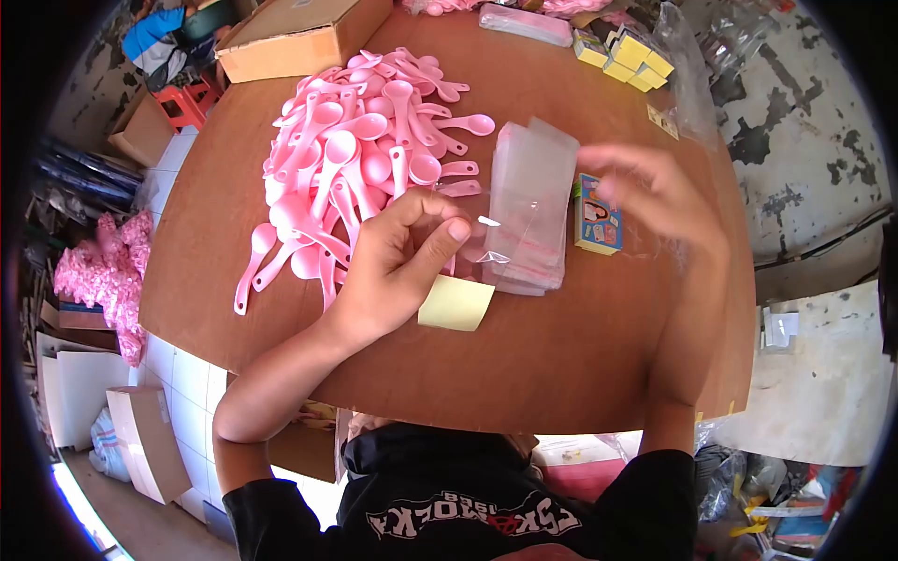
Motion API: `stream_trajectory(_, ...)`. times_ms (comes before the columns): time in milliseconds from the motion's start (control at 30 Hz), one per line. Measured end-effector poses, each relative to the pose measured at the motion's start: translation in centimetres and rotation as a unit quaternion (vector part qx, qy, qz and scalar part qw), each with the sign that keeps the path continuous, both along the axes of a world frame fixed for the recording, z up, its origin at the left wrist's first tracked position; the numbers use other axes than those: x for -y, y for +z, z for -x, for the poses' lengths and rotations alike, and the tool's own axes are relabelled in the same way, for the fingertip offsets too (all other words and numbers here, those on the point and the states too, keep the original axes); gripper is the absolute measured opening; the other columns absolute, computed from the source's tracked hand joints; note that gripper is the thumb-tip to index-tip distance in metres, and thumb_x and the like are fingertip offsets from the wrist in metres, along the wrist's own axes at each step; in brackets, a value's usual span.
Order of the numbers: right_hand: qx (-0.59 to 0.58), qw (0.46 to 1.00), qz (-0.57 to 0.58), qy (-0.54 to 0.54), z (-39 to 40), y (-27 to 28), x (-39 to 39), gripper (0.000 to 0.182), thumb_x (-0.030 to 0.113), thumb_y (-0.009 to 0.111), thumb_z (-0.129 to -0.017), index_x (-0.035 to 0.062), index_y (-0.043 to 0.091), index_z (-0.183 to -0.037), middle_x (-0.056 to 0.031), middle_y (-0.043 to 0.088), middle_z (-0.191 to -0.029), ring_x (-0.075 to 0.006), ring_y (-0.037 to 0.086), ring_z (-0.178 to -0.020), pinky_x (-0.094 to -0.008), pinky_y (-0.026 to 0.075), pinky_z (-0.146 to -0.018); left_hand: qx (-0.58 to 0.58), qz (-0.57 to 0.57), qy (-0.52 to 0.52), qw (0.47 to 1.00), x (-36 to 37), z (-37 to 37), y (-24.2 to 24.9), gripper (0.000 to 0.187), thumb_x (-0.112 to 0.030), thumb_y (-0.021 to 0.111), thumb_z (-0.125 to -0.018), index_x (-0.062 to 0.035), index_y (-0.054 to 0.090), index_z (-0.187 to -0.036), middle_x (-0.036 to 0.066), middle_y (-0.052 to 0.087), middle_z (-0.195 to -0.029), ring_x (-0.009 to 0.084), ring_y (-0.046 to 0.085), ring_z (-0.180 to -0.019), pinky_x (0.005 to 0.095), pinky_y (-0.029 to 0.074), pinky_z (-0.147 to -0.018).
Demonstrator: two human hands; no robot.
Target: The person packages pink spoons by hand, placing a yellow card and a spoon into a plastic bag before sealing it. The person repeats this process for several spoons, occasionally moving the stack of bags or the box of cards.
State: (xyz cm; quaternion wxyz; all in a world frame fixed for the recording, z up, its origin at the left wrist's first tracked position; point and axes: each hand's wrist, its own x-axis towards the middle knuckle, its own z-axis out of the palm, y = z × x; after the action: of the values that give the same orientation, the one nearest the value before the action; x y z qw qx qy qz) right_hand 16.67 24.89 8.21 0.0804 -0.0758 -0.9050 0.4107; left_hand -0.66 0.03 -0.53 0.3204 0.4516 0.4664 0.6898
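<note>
My left hand is closed, thumb against the curled fingers, on a clear plastic bag that shows mainly by its glints. A pale yellow card lies just below that hand. To its right is a stack of clear plastic bags. My right hand, blurred by motion, has its thumb and fingers apart with nothing visible between them. It hovers beside a small stack of printed cards. A large heap of pink plastic spoons spreads beyond my left hand.
A cardboard box stands at the table's far left. Yellow card packs and a bundle of plastic bags lie along the far edge. A bag of pink items and an open carton are off the table's left side.
</note>
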Motion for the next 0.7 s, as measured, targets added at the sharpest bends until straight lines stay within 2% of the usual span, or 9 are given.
stream_trajectory(67,-0.015,0.986,-0.102,0.132,1.4,-0.5,2.8,0.033,0.017,0.07,-0.086,-0.0029,0.064,-0.113,-0.0112,0.069,-0.105,-0.0155,0.064,-0.093,-0.0314,0.05,-0.083,-0.054,0.011,0.021,0.998,0.1,0.4,0.1,0.014,-0.012,0.055,-0.099,0.0019,0.056,-0.103,0.007,0.066,-0.093,0.0116,0.066,-0.086,0.0255,0.052,-0.073)
stream_trajectory(133,0.005,0.987,-0.07,0.148,2.8,-1.0,6.0,0.029,0.016,0.073,-0.083,-0.0037,0.068,-0.104,-0.0097,0.071,-0.092,-0.0133,0.065,-0.084,-0.0307,0.052,-0.077,-0.024,-0.01,0.02,0.999,-0.2,0.2,-0.2,0.014,-0.012,0.056,-0.099,0.0012,0.056,-0.103,0.006,0.066,-0.092,0.0108,0.065,-0.086,0.0247,0.052,-0.072)
stream_trajectory(167,0.004,0.987,-0.069,0.148,3.2,-1.4,7.1,0.029,0.016,0.073,-0.083,-0.0037,0.068,-0.104,-0.0097,0.071,-0.092,-0.0133,0.065,-0.084,-0.0307,0.052,-0.077,0.006,-0.032,0.017,0.999,-0.3,0.1,-0.3,0.014,-0.013,0.057,-0.098,0.0006,0.057,-0.103,0.005,0.065,-0.091,0.0101,0.065,-0.085,0.0239,0.051,-0.072)
stream_trajectory(233,-0.014,0.995,0.058,0.074,3.8,-2.4,8.6,0.021,0.014,0.073,-0.083,-0.0037,0.07,-0.095,-0.0092,0.071,-0.082,-0.0111,0.065,-0.075,-0.0279,0.053,-0.07,-0.022,-0.024,0.031,0.999,-0.4,0.5,-0.4,0.015,-0.013,0.057,-0.098,0.0005,0.057,-0.105,0.005,0.065,-0.091,0.0092,0.064,-0.083,0.0231,0.051,-0.071)
stream_trajectory(300,-0.023,0.995,0.076,0.056,3.9,-2.5,9.0,0.016,0.011,0.072,-0.084,-0.0034,0.07,-0.091,-0.0087,0.071,-0.08,-0.0093,0.064,-0.073,-0.0252,0.053,-0.067,-0.05,-0.014,0.046,0.998,-0.2,0.7,-0.1,0.016,-0.013,0.058,-0.098,0.0005,0.057,-0.106,0.004,0.065,-0.092,0.0083,0.062,-0.081,0.0223,0.05,-0.071)
stream_trajectory(367,-0.042,0.995,0.085,-0.01,3.7,-2.2,9.2,0.014,0.009,0.069,-0.085,-0.004,0.069,-0.089,-0.0075,0.07,-0.078,-0.0088,0.064,-0.074,-0.0248,0.053,-0.066,0.024,0.024,0.008,0.999,0.1,0.4,0.8,0.018,-0.013,0.059,-0.097,0.001,0.058,-0.107,0.003,0.064,-0.092,0.0065,0.059,-0.076,0.0212,0.048,-0.069)
stream_trajectory(533,-0.073,0.985,0.141,-0.063,3.6,-3.2,9.1,0.014,0.008,0.068,-0.088,-0.0051,0.068,-0.092,-0.005,0.069,-0.078,-0.0086,0.064,-0.071,-0.0225,0.052,-0.063,-0.001,0.058,-0.006,0.998,0.2,0.7,0.5,0.023,-0.014,0.061,-0.096,0.0022,0.061,-0.112,0.004,0.067,-0.091,0.0053,0.061,-0.083,0.0216,0.049,-0.07)
stream_trajectory(600,-0.124,0.979,0.154,-0.056,3.8,-3.6,9.1,0.016,0.01,0.069,-0.089,-0.0044,0.068,-0.096,-0.0043,0.069,-0.082,-0.0081,0.064,-0.069,-0.0214,0.052,-0.06,0.034,0.038,0.005,0.999,0.2,0.6,1.0,0.026,-0.014,0.061,-0.096,0.0021,0.06,-0.117,0.006,0.069,-0.094,0.005,0.061,-0.086,0.0218,0.05,-0.071)
stream_trajectory(700,-0.1,0.968,0.219,-0.065,3.9,-3.5,8.8,0.017,0.009,0.068,-0.089,-0.0034,0.067,-0.1,-0.0052,0.069,-0.085,-0.0077,0.064,-0.068,-0.022,0.054,-0.06,0.026,0.034,0.011,0.999,0.4,1.0,1.2,0.026,-0.013,0.059,-0.097,0.0004,0.061,-0.12,0.006,0.069,-0.097,0.0049,0.061,-0.084,0.0224,0.05,-0.07)
